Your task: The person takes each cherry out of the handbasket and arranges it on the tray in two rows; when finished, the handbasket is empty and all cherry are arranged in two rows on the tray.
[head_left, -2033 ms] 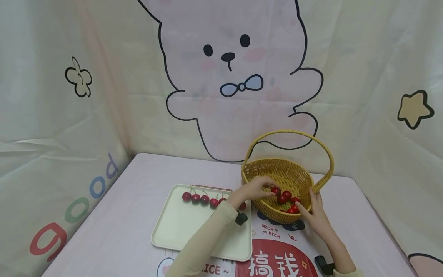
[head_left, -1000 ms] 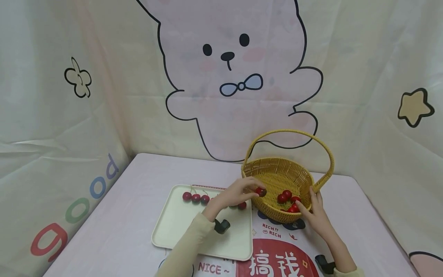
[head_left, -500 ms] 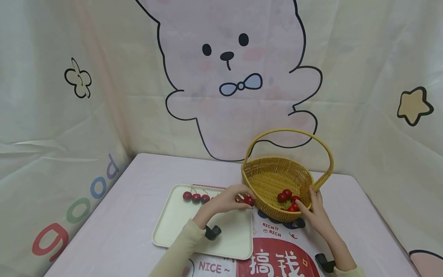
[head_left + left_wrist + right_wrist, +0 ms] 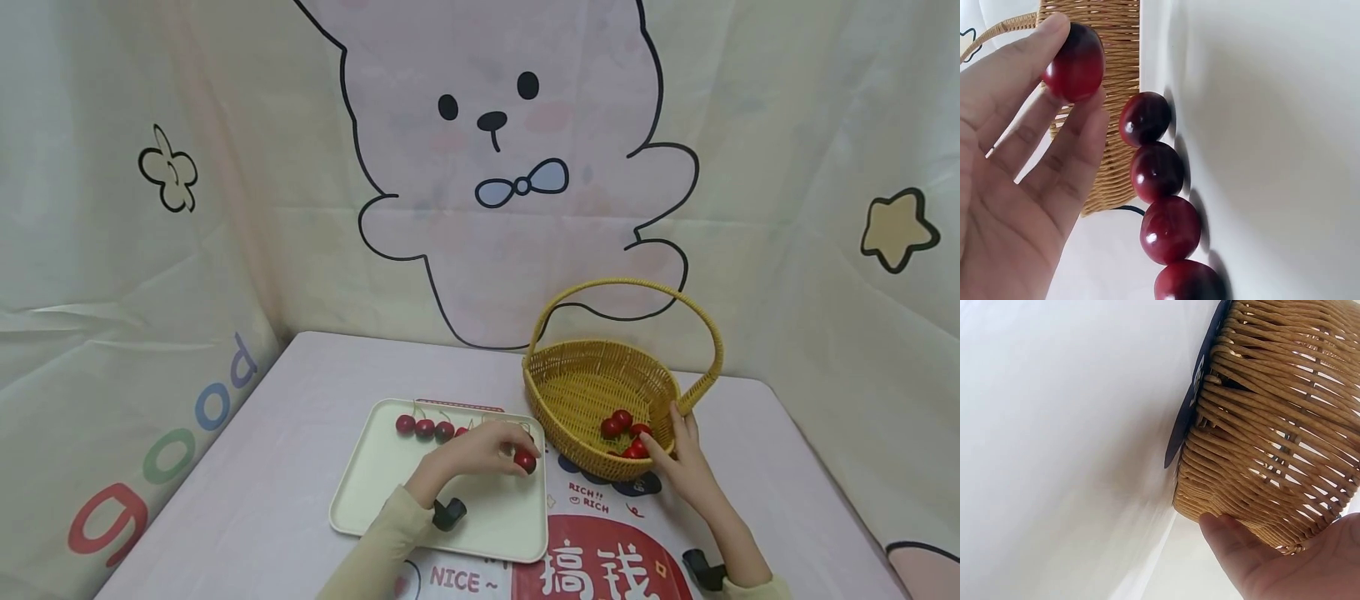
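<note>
My left hand [image 4: 476,450] pinches a dark red cherry [image 4: 525,461] between thumb and fingertips, above the right end of the cream tray [image 4: 390,500]. In the left wrist view this cherry [image 4: 1079,69] is held up beside a row of cherries [image 4: 1170,230] along the tray's edge. Part of the row is behind my left hand in the head view. The woven basket [image 4: 585,379] stands right of the tray, with several red cherries [image 4: 612,428] inside. My right hand [image 4: 692,475] holds the basket's right rim, the thumb over the edge and fingers against the outer wall.
The basket's tall arched handle [image 4: 630,283] rises over it. A white cloth with printed red and black designs [image 4: 600,558] covers the table. A fabric backdrop with a cartoon bear [image 4: 502,250] closes off the back.
My left hand has carried the cherry out of the basket, leftward and then down over the tray's right end. My right hand has stayed on the basket rim.
</note>
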`<state>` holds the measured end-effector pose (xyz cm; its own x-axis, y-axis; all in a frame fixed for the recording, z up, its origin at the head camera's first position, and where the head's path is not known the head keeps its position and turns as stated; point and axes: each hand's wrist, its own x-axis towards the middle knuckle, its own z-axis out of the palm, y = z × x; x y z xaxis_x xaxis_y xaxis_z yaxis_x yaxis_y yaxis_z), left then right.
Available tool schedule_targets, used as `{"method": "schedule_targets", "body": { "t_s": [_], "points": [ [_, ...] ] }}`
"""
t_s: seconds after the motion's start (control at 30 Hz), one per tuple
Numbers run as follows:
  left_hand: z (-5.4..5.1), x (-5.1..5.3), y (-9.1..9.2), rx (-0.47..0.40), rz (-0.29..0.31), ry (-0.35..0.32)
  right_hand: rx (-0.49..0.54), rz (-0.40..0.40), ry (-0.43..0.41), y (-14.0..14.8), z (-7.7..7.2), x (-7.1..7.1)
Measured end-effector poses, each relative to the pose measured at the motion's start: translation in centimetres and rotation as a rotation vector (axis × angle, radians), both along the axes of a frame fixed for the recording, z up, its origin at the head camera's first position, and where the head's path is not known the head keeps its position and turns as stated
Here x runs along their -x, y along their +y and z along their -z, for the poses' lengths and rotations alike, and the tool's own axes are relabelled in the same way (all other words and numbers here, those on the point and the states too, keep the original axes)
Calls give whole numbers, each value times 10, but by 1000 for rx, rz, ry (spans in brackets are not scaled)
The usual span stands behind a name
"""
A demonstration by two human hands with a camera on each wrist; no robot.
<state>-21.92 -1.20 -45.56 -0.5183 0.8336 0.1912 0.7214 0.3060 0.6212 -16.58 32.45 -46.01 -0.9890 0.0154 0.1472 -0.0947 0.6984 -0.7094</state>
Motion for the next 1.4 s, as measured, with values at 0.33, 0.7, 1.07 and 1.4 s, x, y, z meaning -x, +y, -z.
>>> {"method": "schedule_targets", "body": {
  "t_s": [0.33, 0.7, 1.07, 1.4],
  "points": [
    [9, -5, 0, 60, -4, -63, 0, 0, 6, 1, 4, 0],
    [10, -11, 3, 129, -18, -87, 2, 0, -1, -1, 0, 0],
    [12, -10, 3, 146, -53, -88, -2, -3, -1, -1, -1, 0],
    [9, -8, 1, 152, -53, -42, -9, 4, -5, -1, -1, 0]
  ]
}}
